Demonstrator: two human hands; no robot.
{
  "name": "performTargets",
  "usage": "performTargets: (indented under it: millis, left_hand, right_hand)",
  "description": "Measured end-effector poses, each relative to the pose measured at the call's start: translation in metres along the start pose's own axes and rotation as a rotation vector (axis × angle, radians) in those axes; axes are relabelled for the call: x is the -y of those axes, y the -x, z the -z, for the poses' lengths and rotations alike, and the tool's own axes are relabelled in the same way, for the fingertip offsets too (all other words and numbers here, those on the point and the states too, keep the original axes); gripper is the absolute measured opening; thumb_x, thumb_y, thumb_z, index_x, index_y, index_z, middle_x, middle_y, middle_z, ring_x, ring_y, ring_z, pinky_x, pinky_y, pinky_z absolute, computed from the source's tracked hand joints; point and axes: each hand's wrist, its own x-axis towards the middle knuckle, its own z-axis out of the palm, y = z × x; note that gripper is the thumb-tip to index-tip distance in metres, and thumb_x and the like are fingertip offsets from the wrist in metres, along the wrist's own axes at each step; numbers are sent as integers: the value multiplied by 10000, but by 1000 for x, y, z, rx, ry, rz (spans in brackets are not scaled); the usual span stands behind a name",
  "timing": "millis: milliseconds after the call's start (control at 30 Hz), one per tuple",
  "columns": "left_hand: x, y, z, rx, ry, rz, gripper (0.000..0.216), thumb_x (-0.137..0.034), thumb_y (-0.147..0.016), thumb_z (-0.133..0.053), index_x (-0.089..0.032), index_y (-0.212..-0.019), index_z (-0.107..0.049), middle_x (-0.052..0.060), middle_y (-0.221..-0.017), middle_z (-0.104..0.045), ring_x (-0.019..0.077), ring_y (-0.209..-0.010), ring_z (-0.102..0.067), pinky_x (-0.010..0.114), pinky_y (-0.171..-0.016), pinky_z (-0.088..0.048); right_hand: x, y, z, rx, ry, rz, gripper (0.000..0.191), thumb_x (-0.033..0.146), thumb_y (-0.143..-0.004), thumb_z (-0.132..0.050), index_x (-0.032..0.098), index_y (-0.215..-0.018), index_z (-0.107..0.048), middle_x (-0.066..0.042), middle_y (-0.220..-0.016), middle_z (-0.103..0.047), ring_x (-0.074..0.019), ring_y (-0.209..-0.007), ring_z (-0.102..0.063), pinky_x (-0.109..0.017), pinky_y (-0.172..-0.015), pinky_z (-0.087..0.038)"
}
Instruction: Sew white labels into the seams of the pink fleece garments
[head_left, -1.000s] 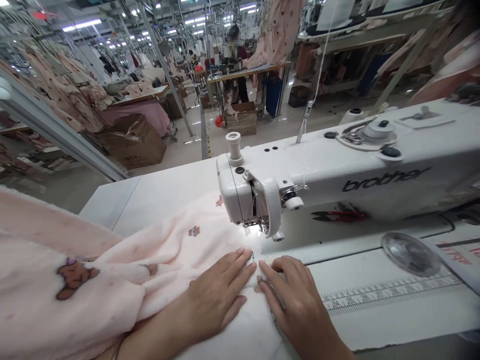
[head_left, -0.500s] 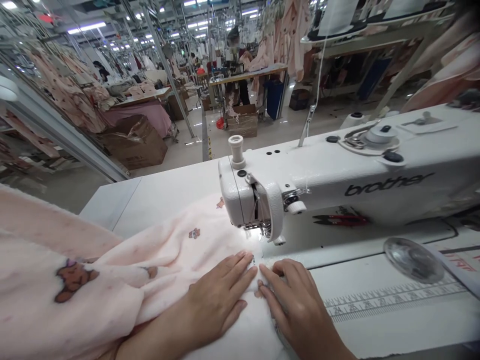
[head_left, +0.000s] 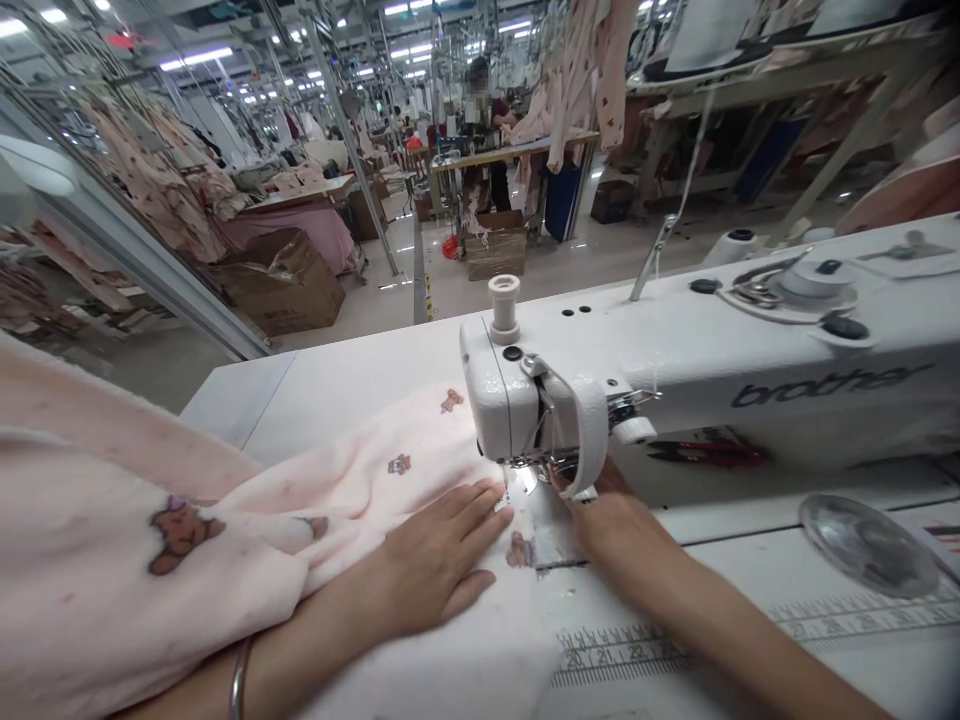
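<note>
Near: 1 left hand (head_left: 446,545), 1 right hand (head_left: 607,515), 1 metal bangle (head_left: 238,680), 1 sewing machine (head_left: 540,360), and 1 heap of pink fleece (head_left: 97,580) showing 5 brown bear prints (head_left: 184,537). On the desk (head_left: 360,355), to the right: 1 pair of red snips (head_left: 712,454), 1 clear round dish (head_left: 868,545), 1 ruler scale (head_left: 622,655). Far right: 2 large thread cones (head_left: 712,35). Far middle: 1 clearly visible person (head_left: 499,112). The hanging garments (head_left: 559,90) overlap too much to count.

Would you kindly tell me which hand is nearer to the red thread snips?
Right: the right hand is at the sewing machine head, just left of the red thread snips; the left hand lies flat on the printed pink fleece, farther left.
</note>
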Motion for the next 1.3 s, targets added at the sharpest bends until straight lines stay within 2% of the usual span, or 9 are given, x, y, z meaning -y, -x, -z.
performTargets:
  millis: [100, 167, 300, 467, 667, 933, 1300]
  left_hand:
    - [3, 1, -1, -6, -3, -13, 606, -332, -919, -457, -140, -1458, -258, 125, -1504, -305, 268, -1402, -250, 475, -1158, -271]
    - [4, 1, -2, -8, -13, -18, 607, -331, -919, -458, -135, -1458, -257, 126, -1507, -298, 265, -1402, -251, 466, -1156, -279]
    - [7, 1, -2, -41, -32, -20, 600, -329, -918, -463, -125, -1449, -272, 136, -1498, -314, 266, -1402, -251, 468, -1151, -288]
    - [10, 0, -1, -24, -60, -3, 569, -344, -937, -422, -134, -1446, -279, 122, -1520, -269, 248, -1417, -217, 459, -1161, -274]
    - [10, -3, 0, -44, -56, -3, 556, -319, -924, -438, -125, -1428, -304, 129, -1498, -313, 252, -1410, -231, 466, -1155, -277]
    - [12, -3, -2, -39, -63, -1, 531, -346, -939, -410, -122, -1412, -324, 138, -1492, -315, 264, -1404, -236, 470, -1156, -271]
    - [22, -19, 8, 2, 22, 67, 453, -326, -929, -412, -135, -1340, -403, 137, -1369, -458, 285, -1293, -393, 493, -1099, -335]
  right_hand:
    - [24, 28, -6, -74, -14, 56, 513, 10, -818, -298, 119, -1246, -558, -118, -1115, -630, -247, -1030, -541, -374, -859, -427]
    - [35, 37, -13, -116, -19, 51, 493, 18, -840, -298, 94, -1261, -542, -124, -1195, -593, -265, -1108, -490, -396, -919, -369]
    - [40, 35, -21, -121, -5, 21, 484, 12, -825, -325, 92, -1242, -555, -122, -1187, -594, -265, -1106, -466, -399, -920, -337]
    - [38, 27, -19, -131, -9, 18, 492, -13, -806, -329, 108, -1218, -570, -95, -1207, -586, -240, -1097, -455, -376, -928, -328]
    - [38, 26, -20, -124, -7, 1, 509, -22, -801, -342, 132, -1235, -558, -69, -1231, -577, -229, -1116, -443, -371, -942, -316]
    - [37, 29, -20, -135, -30, 27, 518, -30, -809, -316, 107, -1260, -531, -103, -1234, -553, -241, -1103, -456, -366, -924, -330]
    - [37, 31, -24, -139, 49, -27, 563, -57, -777, -332, 152, -1259, -534, -94, -1217, -568, -227, -1116, -489, -381, -948, -399]
